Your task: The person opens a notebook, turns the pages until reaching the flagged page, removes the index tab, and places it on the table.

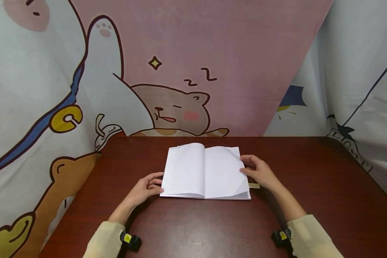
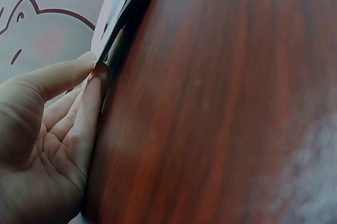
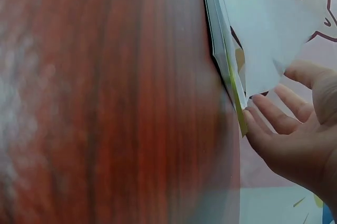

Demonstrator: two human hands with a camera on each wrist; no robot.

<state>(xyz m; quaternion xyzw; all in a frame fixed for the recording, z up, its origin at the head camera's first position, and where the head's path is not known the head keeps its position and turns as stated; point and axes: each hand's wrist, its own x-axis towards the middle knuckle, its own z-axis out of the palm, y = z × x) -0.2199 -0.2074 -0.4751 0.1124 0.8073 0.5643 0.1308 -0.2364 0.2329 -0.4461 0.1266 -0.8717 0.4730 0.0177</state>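
An open notebook [image 1: 184, 172] lies on the table, its left page faintly ruled and its right page [image 1: 225, 172] nearly blank. At the notebook's left edge, my left hand [image 1: 145, 189] pinches the edge near the lower corner. The left wrist view shows the thumb [image 2: 79, 71] above that edge and fingers beneath. My right hand [image 1: 261, 172] is at the right edge, thumb and fingers spread along it. In the right wrist view a raised page [image 3: 268, 39] bends up between the thumb [image 3: 303, 71] and the fingers. A yellowish ribbon-like strip [image 1: 254, 185] sticks out below this hand.
The dark reddish-brown wooden table [image 1: 193, 225] extends around the notebook. Behind it hangs a cloth backdrop [image 1: 245, 71] with cartoon animals, which also covers the sides. Small black devices [image 1: 130, 240] sit on both wrists, beside pale sleeves.
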